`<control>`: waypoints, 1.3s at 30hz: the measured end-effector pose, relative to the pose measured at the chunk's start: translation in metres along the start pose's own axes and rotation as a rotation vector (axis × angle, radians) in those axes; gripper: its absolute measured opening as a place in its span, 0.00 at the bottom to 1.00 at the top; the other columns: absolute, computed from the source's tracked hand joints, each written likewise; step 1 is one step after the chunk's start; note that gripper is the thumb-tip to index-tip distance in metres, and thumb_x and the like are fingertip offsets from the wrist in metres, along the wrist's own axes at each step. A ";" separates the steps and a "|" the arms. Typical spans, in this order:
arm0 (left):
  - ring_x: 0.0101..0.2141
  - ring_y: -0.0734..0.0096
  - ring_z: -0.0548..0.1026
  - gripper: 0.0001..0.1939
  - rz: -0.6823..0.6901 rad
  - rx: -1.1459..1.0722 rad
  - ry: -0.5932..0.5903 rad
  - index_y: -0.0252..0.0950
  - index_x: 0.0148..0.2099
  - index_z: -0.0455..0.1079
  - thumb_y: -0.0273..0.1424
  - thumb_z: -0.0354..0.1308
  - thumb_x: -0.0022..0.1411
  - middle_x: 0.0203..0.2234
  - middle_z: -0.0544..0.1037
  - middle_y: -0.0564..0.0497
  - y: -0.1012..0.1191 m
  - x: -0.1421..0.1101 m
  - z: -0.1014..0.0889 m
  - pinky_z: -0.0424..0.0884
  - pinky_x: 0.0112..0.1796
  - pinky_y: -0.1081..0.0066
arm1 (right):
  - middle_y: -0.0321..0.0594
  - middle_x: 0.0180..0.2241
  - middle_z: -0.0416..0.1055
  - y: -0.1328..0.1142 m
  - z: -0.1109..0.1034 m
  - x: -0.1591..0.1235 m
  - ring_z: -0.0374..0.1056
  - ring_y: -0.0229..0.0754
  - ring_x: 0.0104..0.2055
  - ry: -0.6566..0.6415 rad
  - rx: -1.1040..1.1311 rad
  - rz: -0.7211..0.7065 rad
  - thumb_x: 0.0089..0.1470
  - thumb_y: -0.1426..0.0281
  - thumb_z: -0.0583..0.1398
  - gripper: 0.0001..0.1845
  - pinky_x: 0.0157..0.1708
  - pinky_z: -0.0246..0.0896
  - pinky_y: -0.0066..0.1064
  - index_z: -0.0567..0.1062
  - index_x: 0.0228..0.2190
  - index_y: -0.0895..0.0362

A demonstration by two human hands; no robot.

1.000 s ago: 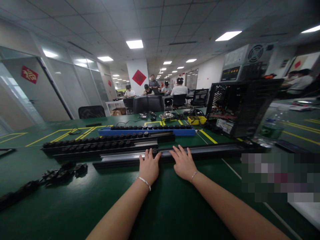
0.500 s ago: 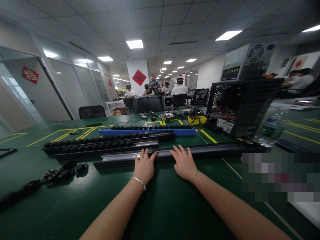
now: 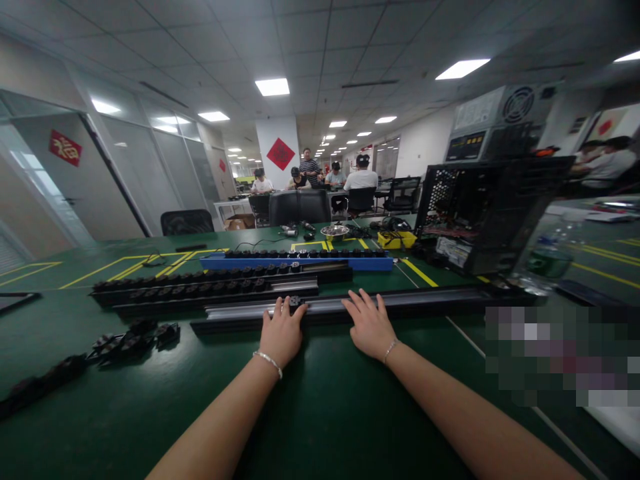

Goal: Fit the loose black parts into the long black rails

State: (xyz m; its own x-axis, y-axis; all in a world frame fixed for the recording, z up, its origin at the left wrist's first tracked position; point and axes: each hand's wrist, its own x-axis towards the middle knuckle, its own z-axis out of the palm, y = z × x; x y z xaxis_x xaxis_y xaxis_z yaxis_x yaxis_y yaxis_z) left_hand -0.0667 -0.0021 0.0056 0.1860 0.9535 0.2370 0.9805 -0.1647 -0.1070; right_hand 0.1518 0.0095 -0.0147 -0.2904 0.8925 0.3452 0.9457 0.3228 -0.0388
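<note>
And here, on the left of the green desk [image 3: 360,407], lies a loose cluster of black plastic pieces [image 3: 133,341]. Next come two dark rails lined with round black parts [image 3: 185,285], and behind them a long blue rail [image 3: 345,265] with a similar row. Now the left hand [image 3: 281,333], braceleted, sits over a long black rail with a silvery channel [image 3: 415,303]! A small dark part [image 3: 295,301] lies in that channel, between forefinger and thumb; whether they pinch it, I can't tell. On to the right hand [image 3: 371,325]: fingers spread wide, tips resting on the same rail, nothing gripped. Farther right stand an open black computer case [image 3: 500,213] and a clear, green-labelled plastic bottle [image 3: 550,257].
</note>
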 end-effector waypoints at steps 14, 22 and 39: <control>0.62 0.48 0.50 0.30 -0.035 0.013 -0.034 0.51 0.62 0.55 0.29 0.49 0.58 0.63 0.56 0.42 -0.018 -0.004 0.000 0.55 0.53 0.46 | 0.42 0.64 0.50 -0.001 -0.001 0.000 0.38 0.50 0.66 -0.010 0.011 0.006 0.46 0.73 0.51 0.34 0.61 0.24 0.53 0.61 0.58 0.54; 0.63 0.50 0.48 0.30 -0.074 0.009 -0.085 0.50 0.62 0.54 0.29 0.49 0.57 0.64 0.54 0.44 -0.031 -0.005 -0.001 0.54 0.54 0.46 | 0.42 0.64 0.49 -0.001 -0.001 0.001 0.38 0.51 0.66 -0.018 0.013 0.010 0.47 0.74 0.51 0.34 0.61 0.23 0.53 0.61 0.58 0.54; 0.62 0.54 0.53 0.29 -0.108 0.017 -0.050 0.49 0.61 0.57 0.27 0.48 0.57 0.63 0.57 0.44 -0.058 -0.012 0.000 0.54 0.55 0.51 | 0.41 0.64 0.49 0.000 0.000 0.000 0.39 0.51 0.66 -0.009 -0.005 0.005 0.46 0.74 0.51 0.35 0.61 0.24 0.53 0.61 0.58 0.54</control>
State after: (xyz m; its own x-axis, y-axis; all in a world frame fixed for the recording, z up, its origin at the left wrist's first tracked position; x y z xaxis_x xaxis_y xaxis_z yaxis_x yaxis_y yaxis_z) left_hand -0.1255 -0.0038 0.0086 0.0756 0.9769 0.1998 0.9934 -0.0565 -0.0995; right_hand 0.1518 0.0098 -0.0150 -0.2875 0.8968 0.3363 0.9477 0.3171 -0.0355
